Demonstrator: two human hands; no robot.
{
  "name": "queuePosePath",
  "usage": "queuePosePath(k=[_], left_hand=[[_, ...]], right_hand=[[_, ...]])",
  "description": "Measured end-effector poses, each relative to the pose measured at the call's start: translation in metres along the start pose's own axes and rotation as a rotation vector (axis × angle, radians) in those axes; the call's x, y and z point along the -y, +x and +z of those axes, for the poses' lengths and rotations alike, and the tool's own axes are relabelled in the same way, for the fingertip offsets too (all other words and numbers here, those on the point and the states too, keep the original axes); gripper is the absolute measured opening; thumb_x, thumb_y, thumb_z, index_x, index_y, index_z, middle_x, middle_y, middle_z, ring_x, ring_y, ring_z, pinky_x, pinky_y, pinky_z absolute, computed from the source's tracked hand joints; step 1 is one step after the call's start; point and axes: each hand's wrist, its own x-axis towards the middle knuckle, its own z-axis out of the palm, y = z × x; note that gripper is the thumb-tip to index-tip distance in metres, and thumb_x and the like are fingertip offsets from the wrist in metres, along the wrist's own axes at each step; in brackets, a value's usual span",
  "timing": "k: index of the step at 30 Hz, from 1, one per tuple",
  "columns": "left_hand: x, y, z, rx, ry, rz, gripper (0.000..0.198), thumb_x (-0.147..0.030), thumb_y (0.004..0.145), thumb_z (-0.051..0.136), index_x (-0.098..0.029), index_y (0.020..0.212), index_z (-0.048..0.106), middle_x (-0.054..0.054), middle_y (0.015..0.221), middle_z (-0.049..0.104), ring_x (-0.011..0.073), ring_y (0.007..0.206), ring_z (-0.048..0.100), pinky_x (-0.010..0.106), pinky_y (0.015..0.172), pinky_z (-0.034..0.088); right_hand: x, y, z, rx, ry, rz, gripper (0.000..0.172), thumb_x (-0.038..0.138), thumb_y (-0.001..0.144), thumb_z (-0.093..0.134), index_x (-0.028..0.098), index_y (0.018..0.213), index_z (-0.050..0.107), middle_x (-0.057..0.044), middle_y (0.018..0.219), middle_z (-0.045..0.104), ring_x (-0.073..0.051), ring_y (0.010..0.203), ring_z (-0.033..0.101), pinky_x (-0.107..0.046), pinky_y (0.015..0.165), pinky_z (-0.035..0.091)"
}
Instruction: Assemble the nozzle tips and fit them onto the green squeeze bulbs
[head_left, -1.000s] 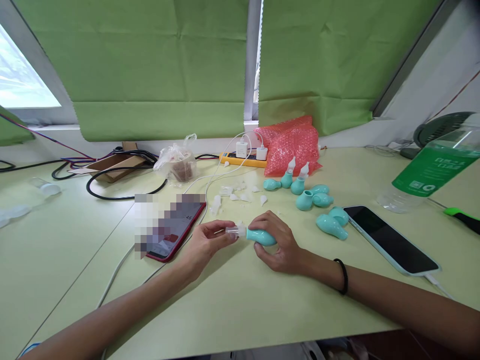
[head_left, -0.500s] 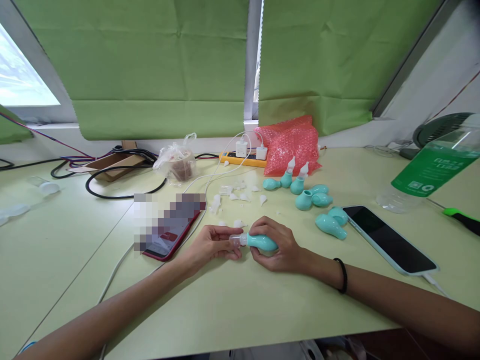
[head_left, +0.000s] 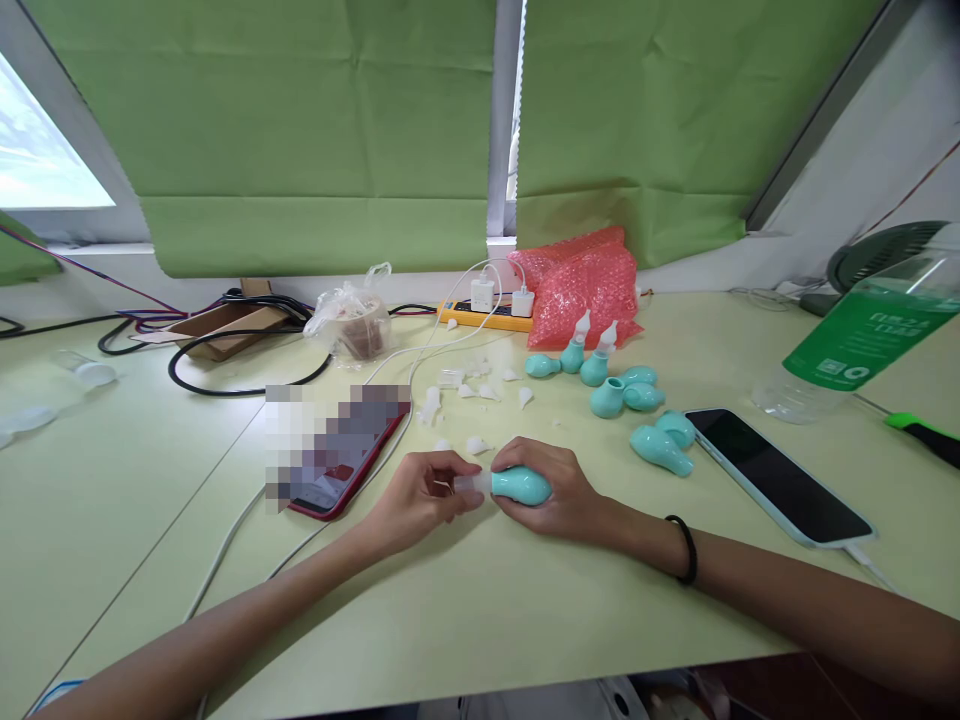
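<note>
My right hand (head_left: 551, 490) is wrapped round a teal rubber bulb (head_left: 523, 486), apparently of a nasal aspirator, held sideways just over the table. A clear plastic nozzle (head_left: 474, 482) sticks out of its left end. Pinched around that nozzle are the fingers of my left hand (head_left: 424, 495), which partly hide its tip. Beyond my hands lie several small white translucent tips (head_left: 477, 446). To the right, several loose teal bulbs (head_left: 660, 450) rest on the table, and two bulbs with clear nozzles (head_left: 596, 366) stand upright behind them.
A red-cased phone (head_left: 349, 465) lies by my left hand, with a white cable running past it. Another phone (head_left: 776, 475), charging, lies right. Farther back are pink bubble-wrap bags (head_left: 581, 290), a yellow power strip (head_left: 465, 314), a bagged tape roll (head_left: 360, 330) and a tilted green-labelled bottle (head_left: 862, 335).
My left fingers have shifted their grip on the nozzle. My right hand has moved slightly left with the bulb, and its fingers have changed position around it.
</note>
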Motion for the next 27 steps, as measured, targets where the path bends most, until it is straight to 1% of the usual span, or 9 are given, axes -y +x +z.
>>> queuePosePath(k=[4,6,9,11,14,17,20,23,27], left_hand=[[0.000,-0.005,0.002,-0.083,0.137,0.164,0.014,-0.022,0.064,0.064,-0.013,0.074,0.063,0.006,0.076,0.060,0.0154,0.067,0.054,0.025,0.057,0.045],[0.000,-0.006,0.002,-0.090,0.116,0.184,0.015,-0.022,0.064,0.064,-0.013,0.076,0.063,0.006,0.075,0.060,0.0157,0.066,0.054,0.025,0.056,0.046],[-0.002,-0.006,0.002,-0.074,0.014,0.169,0.015,-0.021,0.063,0.064,-0.013,0.075,0.062,0.005,0.074,0.058,0.0134,0.060,0.052,0.025,0.050,0.046],[-0.002,-0.006,0.002,-0.046,-0.046,0.145,0.016,-0.021,0.063,0.064,-0.012,0.076,0.061,0.004,0.073,0.057,0.0109,0.054,0.050,0.024,0.047,0.045],[-0.002,-0.006,0.000,-0.014,-0.072,0.103,0.018,-0.021,0.063,0.065,-0.012,0.078,0.061,0.002,0.067,0.056,0.0082,0.048,0.048,0.023,0.046,0.043],[-0.001,-0.005,-0.003,0.004,-0.065,0.062,0.020,-0.022,0.064,0.065,-0.011,0.080,0.061,-0.001,0.057,0.052,0.0067,0.045,0.046,0.020,0.042,0.038],[0.001,-0.003,-0.005,0.070,-0.100,0.006,0.021,-0.024,0.065,0.065,-0.011,0.080,0.060,-0.003,0.052,0.050,0.0065,0.043,0.045,0.018,0.039,0.034],[0.002,0.000,-0.006,0.140,-0.167,-0.032,0.021,-0.024,0.065,0.065,-0.011,0.080,0.059,-0.002,0.051,0.051,0.0076,0.044,0.046,0.019,0.040,0.035],[0.002,0.002,-0.004,0.164,-0.249,-0.058,0.021,-0.024,0.065,0.064,-0.010,0.081,0.059,0.000,0.056,0.054,0.0096,0.045,0.050,0.022,0.044,0.040]], right_hand=[[0.007,0.002,0.000,-0.030,0.075,0.152,0.019,0.014,0.060,0.058,0.020,0.077,0.049,0.000,0.070,0.058,-0.013,0.062,0.055,-0.024,0.057,0.045],[0.009,0.003,0.000,-0.033,0.107,0.194,0.020,0.014,0.059,0.058,0.020,0.076,0.050,0.000,0.070,0.058,-0.012,0.061,0.055,-0.024,0.057,0.045],[0.010,0.005,-0.001,-0.054,0.128,0.207,0.020,0.013,0.059,0.059,0.019,0.076,0.050,0.000,0.070,0.057,-0.012,0.061,0.055,-0.024,0.057,0.044],[0.008,0.005,-0.001,-0.059,0.116,0.185,0.021,0.013,0.059,0.059,0.019,0.076,0.050,0.000,0.070,0.057,-0.012,0.062,0.054,-0.024,0.057,0.044],[0.005,0.003,-0.001,-0.060,0.062,0.095,0.020,0.011,0.060,0.057,0.019,0.078,0.049,-0.001,0.070,0.056,-0.012,0.062,0.054,-0.023,0.057,0.043],[0.001,0.000,-0.001,-0.064,-0.026,-0.013,0.020,0.010,0.063,0.054,0.019,0.080,0.049,-0.001,0.069,0.055,-0.012,0.062,0.053,-0.022,0.055,0.043],[-0.001,-0.003,-0.001,-0.056,-0.101,-0.078,0.021,0.011,0.066,0.053,0.019,0.085,0.048,-0.002,0.071,0.055,-0.012,0.064,0.053,-0.022,0.054,0.042],[-0.003,-0.004,-0.002,-0.054,-0.132,-0.127,0.021,0.012,0.067,0.053,0.019,0.086,0.048,-0.002,0.071,0.055,-0.012,0.064,0.052,-0.021,0.054,0.042],[-0.002,-0.003,-0.003,-0.057,-0.115,-0.133,0.019,0.014,0.067,0.055,0.019,0.084,0.048,-0.002,0.068,0.055,-0.012,0.062,0.053,-0.021,0.053,0.042]])
